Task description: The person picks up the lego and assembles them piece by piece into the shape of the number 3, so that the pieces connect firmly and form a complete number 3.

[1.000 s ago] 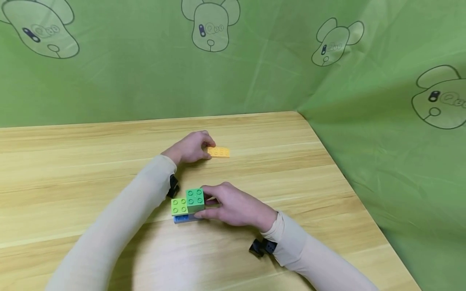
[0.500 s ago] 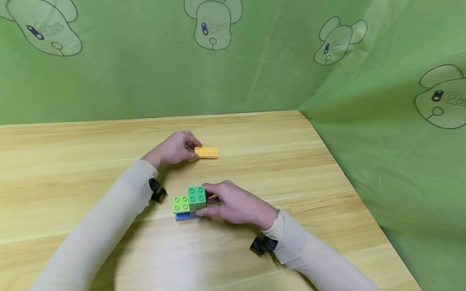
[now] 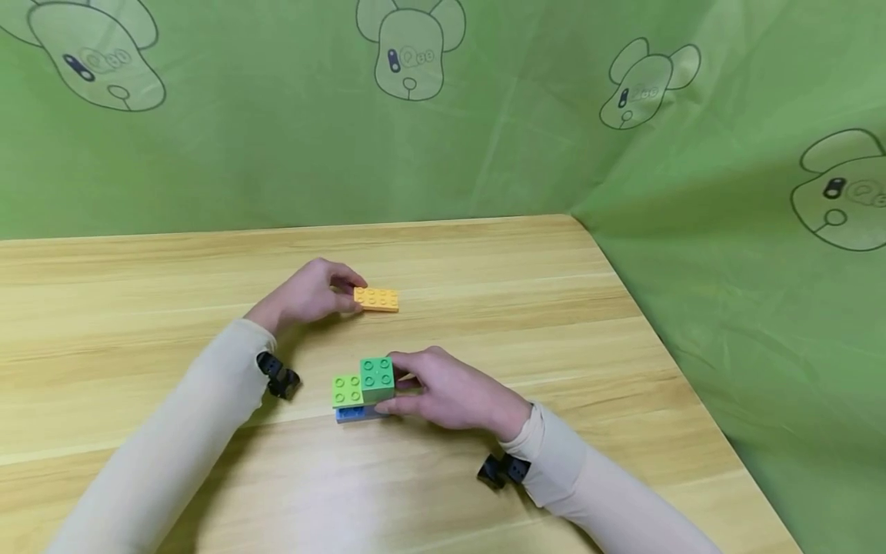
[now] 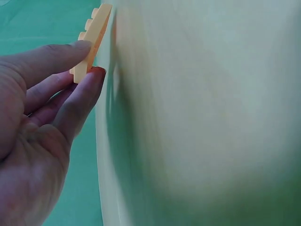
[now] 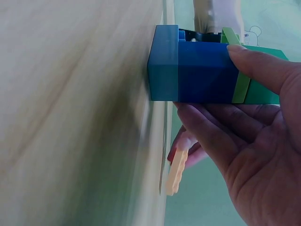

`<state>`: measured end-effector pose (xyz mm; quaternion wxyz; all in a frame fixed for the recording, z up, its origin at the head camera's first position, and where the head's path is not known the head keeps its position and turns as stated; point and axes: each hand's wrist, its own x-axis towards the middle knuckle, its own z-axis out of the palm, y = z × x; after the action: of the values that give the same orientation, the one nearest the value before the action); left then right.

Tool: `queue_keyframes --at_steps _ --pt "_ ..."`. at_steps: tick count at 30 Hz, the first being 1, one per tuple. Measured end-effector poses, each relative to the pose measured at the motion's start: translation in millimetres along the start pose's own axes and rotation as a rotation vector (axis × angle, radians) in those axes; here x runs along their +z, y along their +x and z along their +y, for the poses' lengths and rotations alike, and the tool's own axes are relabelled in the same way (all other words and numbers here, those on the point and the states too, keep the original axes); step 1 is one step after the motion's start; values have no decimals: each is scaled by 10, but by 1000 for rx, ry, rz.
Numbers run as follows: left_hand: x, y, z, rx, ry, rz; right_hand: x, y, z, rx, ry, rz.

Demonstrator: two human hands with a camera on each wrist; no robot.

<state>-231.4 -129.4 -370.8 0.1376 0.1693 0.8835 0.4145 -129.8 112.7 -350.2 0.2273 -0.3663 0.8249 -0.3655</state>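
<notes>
My left hand (image 3: 308,292) pinches one end of a flat yellow-orange toy brick (image 3: 377,299) between thumb and fingers. In the left wrist view this brick (image 4: 96,42) is tilted, its studs facing away from the wooden surface. My right hand (image 3: 450,388) grips a small stack of toy bricks from its right side. A green brick (image 3: 377,381) tops the stack, on a thin lime plate (image 3: 347,390) that juts out leftward. Below are blue bricks (image 3: 353,414); the right wrist view shows a dark blue brick (image 5: 207,70) above a lighter blue one (image 5: 164,63).
Both hands work over a light wooden table (image 3: 554,346). A green cloth (image 3: 277,138) printed with bear heads hangs behind the table and along its right side. Black wrist cameras are strapped over the pale sleeves (image 3: 187,431).
My left hand has drawn the yellow-orange brick leftward and a little nearer, keeping its pinch. The right hand and the stack stay almost in place.
</notes>
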Motion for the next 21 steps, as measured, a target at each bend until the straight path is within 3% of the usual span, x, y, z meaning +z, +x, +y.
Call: queue_keyframes --at_steps 8,15,21 --pt "-48 -212 -62 -48 -79 69 -3 -1 -7 10 -6 -3" --pt "-43 -366 -144 -96 -202 132 -3 -2 -16 17 -18 -3" --pt "-20 -461 -166 -126 -276 149 1 -8 -10 19 -15 -5"
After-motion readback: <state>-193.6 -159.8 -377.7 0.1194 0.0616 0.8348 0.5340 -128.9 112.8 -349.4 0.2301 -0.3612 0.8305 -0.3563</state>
